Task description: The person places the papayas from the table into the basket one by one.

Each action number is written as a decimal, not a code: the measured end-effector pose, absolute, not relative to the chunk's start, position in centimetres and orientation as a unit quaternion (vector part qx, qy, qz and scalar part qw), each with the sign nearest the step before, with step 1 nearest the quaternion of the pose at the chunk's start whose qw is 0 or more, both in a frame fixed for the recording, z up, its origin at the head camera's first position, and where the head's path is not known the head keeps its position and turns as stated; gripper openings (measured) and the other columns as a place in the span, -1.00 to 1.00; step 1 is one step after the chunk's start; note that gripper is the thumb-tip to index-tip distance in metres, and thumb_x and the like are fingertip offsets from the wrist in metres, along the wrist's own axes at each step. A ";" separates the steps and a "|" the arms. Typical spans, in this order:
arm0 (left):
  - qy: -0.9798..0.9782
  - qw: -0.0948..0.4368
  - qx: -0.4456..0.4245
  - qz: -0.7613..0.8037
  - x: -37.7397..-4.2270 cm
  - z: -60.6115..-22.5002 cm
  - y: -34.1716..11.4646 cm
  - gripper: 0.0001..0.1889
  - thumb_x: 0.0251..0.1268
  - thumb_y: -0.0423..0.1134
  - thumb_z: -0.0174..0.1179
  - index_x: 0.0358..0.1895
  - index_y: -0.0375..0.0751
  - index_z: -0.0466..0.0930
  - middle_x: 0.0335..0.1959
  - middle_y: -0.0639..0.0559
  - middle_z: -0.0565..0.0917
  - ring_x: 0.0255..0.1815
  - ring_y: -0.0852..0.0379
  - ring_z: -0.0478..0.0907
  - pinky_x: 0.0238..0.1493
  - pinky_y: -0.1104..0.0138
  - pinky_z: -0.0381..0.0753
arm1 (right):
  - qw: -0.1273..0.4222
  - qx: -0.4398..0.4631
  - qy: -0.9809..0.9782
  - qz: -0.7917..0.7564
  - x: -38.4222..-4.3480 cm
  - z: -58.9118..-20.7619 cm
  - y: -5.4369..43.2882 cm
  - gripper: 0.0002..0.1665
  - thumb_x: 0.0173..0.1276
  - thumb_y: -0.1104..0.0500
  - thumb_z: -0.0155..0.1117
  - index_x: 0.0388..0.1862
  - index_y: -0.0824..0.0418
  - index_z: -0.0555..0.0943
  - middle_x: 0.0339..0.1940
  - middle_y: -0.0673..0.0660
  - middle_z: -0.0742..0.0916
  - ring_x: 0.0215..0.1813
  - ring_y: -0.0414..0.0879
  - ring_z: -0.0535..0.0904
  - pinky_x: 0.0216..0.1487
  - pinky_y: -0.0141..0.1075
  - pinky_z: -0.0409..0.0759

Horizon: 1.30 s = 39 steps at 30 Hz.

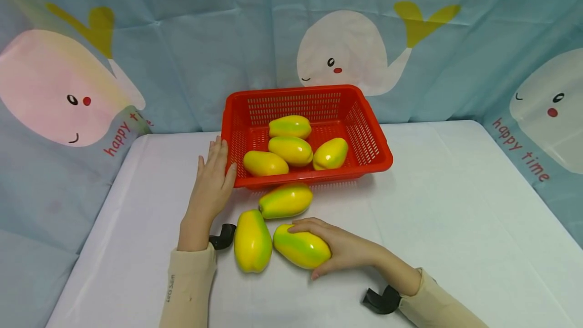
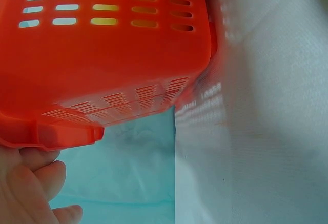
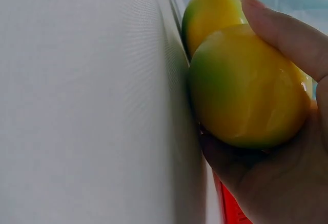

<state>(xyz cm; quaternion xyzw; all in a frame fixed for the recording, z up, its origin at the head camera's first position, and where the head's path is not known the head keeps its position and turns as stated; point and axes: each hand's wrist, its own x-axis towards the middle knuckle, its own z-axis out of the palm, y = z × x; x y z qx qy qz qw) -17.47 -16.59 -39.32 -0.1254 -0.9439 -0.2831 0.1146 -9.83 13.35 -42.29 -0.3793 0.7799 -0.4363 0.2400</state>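
Observation:
My right hand (image 1: pixel 346 247) grips a yellow-green papaya (image 1: pixel 301 248) low over the table, thumb and fingers spread around its sides. In the right wrist view this papaya (image 3: pixel 246 90) fills the grasp, with another one (image 3: pixel 210 16) behind it. My left hand (image 1: pixel 212 181) rests against the left rim of a red plastic basket (image 1: pixel 382 158), fingers stretched along the outside. The left wrist view shows its fingers (image 2: pixel 46 178) at the basket's lip. Two more papayas lie on the table, one (image 1: pixel 253 242) left of the held fruit, another (image 1: pixel 287 200) before the basket.
Several papayas lie inside the basket, among them one at the right (image 1: pixel 331 154) and one at the back (image 1: pixel 290 127). A white cloth covers the table (image 1: pixel 446 206). Behind it hangs a blue curtain (image 1: pixel 196 65) printed with whales.

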 end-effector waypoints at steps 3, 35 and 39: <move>-0.944 0.115 -0.126 -0.282 -17.5 -39.3 -16.6 -0.37 0.47 -0.14 -0.15 0.46 -0.39 -0.06 0.51 -0.21 -0.08 0.51 -0.11 -0.20 0.39 -0.14 -0.28 | 0.242 -0.375 0.781 -0.436 -9.8 -42.3 13.3 0.01 -0.01 0.05 0.55 0.39 -0.18 0.22 0.39 -0.19 0.30 0.41 -0.15 0.18 0.39 -0.03 0.14; -0.944 0.114 -0.124 -0.283 -17.5 -39.4 -16.7 -0.37 0.48 -0.12 -0.17 0.47 -0.38 -0.06 0.51 -0.19 -0.08 0.51 -0.10 -0.20 0.39 -0.15 -0.27 | 0.240 -0.339 0.798 -0.436 -9.6 -42.1 13.2 0.07 -0.02 0.01 0.54 0.43 -0.20 0.17 0.36 -0.25 0.34 0.34 -0.21 0.27 0.36 -0.06 0.20; -0.944 0.113 -0.125 -0.284 -17.5 -39.4 -16.6 -0.37 0.47 -0.13 -0.16 0.46 -0.38 -0.06 0.51 -0.18 -0.09 0.51 -0.11 -0.20 0.39 -0.16 -0.27 | 0.237 -0.339 0.798 -0.439 -9.5 -42.0 13.2 0.06 -0.02 0.03 0.55 0.44 -0.17 0.18 0.35 -0.24 0.35 0.33 -0.20 0.28 0.36 -0.06 0.21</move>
